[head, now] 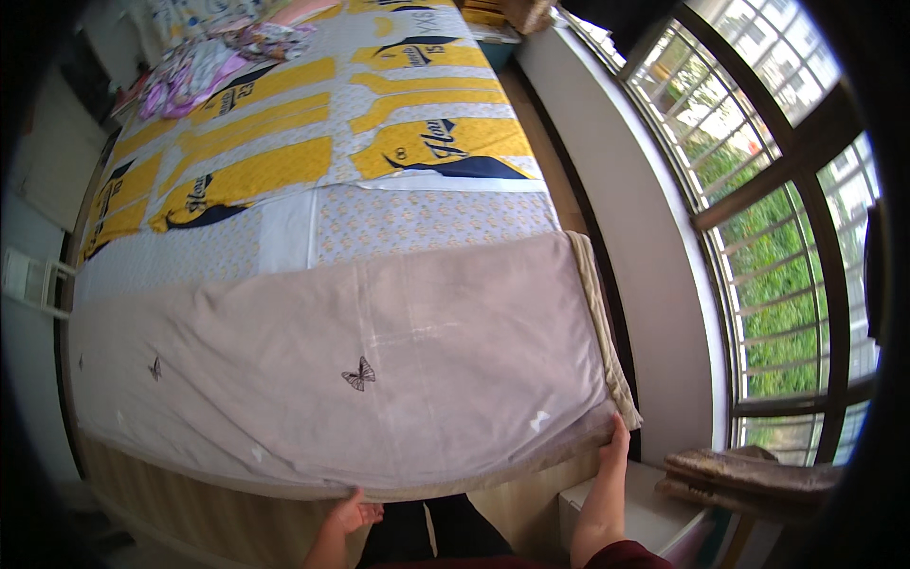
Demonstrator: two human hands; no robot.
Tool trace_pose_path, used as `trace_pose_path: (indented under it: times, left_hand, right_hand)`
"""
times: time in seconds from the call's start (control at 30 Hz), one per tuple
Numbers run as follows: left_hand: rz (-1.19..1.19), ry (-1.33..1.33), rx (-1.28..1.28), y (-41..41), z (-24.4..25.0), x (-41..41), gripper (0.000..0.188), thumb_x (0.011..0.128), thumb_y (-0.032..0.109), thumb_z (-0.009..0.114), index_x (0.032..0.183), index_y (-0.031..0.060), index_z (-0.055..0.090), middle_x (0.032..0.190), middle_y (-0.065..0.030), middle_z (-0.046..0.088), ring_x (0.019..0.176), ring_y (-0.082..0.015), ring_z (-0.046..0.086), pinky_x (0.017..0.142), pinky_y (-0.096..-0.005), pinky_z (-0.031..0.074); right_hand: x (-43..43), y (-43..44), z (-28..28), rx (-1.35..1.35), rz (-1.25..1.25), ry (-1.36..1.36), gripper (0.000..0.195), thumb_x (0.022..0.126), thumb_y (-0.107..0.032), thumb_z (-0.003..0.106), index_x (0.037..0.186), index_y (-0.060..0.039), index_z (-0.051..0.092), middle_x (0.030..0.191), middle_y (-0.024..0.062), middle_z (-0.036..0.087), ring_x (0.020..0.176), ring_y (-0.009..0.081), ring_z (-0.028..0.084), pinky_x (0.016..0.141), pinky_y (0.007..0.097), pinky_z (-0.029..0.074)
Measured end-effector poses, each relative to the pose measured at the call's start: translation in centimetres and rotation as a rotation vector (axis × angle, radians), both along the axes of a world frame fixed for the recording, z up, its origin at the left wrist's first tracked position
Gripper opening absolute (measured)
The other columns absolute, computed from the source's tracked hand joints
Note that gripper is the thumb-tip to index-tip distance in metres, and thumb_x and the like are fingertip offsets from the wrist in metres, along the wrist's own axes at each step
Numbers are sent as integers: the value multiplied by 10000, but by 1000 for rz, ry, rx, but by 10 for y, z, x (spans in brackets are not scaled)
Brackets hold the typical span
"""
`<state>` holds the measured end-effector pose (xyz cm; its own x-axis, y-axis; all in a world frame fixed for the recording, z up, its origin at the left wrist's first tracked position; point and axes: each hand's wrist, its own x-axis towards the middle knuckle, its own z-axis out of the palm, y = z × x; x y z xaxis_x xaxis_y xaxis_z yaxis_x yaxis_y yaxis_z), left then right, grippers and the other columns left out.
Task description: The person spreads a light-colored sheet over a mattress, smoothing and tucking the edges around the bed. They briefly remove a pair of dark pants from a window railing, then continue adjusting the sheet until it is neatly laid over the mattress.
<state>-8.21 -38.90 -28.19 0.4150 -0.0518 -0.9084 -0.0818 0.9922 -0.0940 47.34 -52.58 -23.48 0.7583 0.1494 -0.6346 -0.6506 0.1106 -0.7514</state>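
Observation:
A pinkish-beige blanket (pixel 455 334) with printed butterflies covers the near end of the bed, with folds running towards its front edge. At that edge my left hand (pixel 352 512) has its thumb against the cloth and its fingers below; whether it pinches the fabric is unclear. My right hand (pixel 617 435) grips the blanket's near right corner, beside a rolled tan border (pixel 601 313) that hangs along the side. Past the blanket lies a pale flowered bed sheet (pixel 426 217). Yellow printed jersey fabric panels (pixel 441 142) with dark trim are spread farther up.
A crumpled floral cloth (pixel 206 71) lies at the far left of the bed. To the right run a low white wall (pixel 625 235) and a barred window (pixel 775 284). A white cabinet (pixel 625 491) and a brown object (pixel 746 476) stand near my right arm. A white chair-like frame (pixel 43 281) is at left.

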Motion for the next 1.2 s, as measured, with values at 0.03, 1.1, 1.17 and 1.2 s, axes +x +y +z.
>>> trace_pose_path:
  times: [0.03,1.1,1.17,1.2]
  left_hand:
    - [-374,-134,-49,8,2,-2,473,767,426,486,1029,32,468,977,-107,538,853,-232,532,739,-350,438]
    - [-1660,184,2560,292,54,658,286,673,3,473,915,146,529,1022,-56,466,996,-212,410,798,-391,345]
    - [-1927,211,2321,299,53,671,269,693,30,465,926,151,521,1072,-55,448,1040,-207,385,823,-410,335]
    - [-2039,222,2211,304,54,674,267,698,35,459,933,147,518,1077,-57,451,1036,-210,391,826,-407,336]
  right_hand:
    - [-5,2,5,-27,2,-1,413,674,-94,604,1064,-63,470,1003,53,526,896,212,499,767,363,408]
    - [7,-53,15,211,196,329,624,626,-159,683,1164,-55,384,1134,22,455,1037,187,419,879,317,321]
    - [9,-55,11,221,161,372,615,632,-149,680,1163,-53,384,1126,28,459,1033,184,422,874,318,329]
    - [9,-56,6,226,153,380,604,638,-144,675,1160,-51,385,1123,30,461,1030,183,424,871,317,332]
